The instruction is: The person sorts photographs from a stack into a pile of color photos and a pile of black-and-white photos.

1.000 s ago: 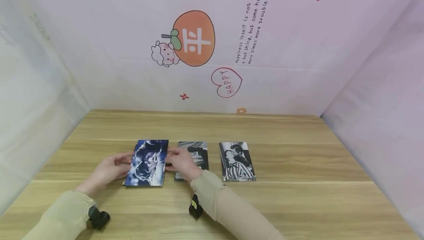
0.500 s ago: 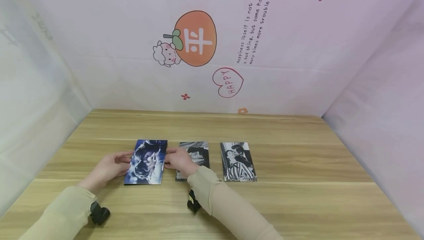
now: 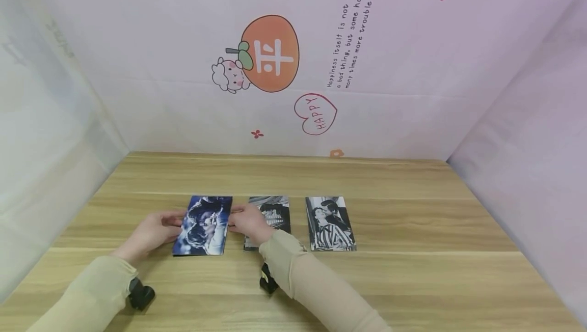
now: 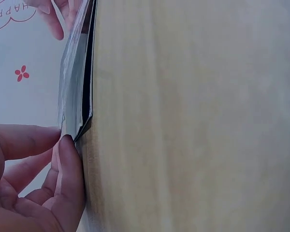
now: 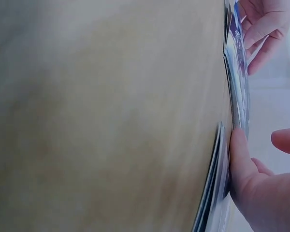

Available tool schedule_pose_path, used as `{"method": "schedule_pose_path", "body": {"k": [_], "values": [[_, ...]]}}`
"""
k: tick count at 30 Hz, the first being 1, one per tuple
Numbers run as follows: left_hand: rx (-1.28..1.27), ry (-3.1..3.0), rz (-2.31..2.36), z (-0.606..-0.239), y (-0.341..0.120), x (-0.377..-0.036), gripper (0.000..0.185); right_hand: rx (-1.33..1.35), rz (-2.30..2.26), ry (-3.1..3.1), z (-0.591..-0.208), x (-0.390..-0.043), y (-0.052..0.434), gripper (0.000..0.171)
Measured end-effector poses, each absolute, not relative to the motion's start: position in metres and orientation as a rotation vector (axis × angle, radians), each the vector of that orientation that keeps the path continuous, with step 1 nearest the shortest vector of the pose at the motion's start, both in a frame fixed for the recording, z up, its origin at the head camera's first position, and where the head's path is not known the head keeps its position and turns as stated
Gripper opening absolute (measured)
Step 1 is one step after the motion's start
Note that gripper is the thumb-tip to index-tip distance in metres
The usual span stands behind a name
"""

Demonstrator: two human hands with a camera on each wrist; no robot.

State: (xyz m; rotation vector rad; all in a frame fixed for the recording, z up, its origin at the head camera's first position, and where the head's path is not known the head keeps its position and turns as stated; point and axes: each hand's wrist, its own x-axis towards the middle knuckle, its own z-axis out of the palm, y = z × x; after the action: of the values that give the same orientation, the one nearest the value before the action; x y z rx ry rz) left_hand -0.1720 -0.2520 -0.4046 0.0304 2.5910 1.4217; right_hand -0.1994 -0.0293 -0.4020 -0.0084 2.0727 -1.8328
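A stack of photos, topped by a blue-toned print, lies on the left part of the table between both hands. My left hand is at its left edge; the left wrist view shows the thumb and a finger pinching the stack's end, where dark lower layers fan apart slightly. My right hand meets the right edge. In the right wrist view its thumb touches that edge while another finger stays raised and apart. Under the right hand is a second photo pile, black-and-white, partly covered by hand and sleeve.
A third black-and-white photo pile lies farther right on the wood-grain table. A printed white cloth wall rises behind the table's back edge, with pale cloth at both sides. Black wrist devices hang beneath the sleeves.
The blue photo stack's edges line up more evenly than a second ago, and layers jutting out at its left no longer show. Both hands keep their places with small shifts.
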Motion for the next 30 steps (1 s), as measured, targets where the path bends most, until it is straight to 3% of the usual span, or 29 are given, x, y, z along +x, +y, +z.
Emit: {"method": "schedule_pose_path", "body": {"k": [16, 30], "values": [[-0.013, 2.595, 1.424, -0.399, -0.252, -0.17, 0.055, -0.031, -1.893, 2.016, -0.396, -0.198, -0.02, 0.04], [0.113, 2.712, 1.389, -0.383, -0.226, -0.16, 0.046, -0.14, -2.023, 1.897, -0.388, -0.197, 0.017, 0.039]]}}
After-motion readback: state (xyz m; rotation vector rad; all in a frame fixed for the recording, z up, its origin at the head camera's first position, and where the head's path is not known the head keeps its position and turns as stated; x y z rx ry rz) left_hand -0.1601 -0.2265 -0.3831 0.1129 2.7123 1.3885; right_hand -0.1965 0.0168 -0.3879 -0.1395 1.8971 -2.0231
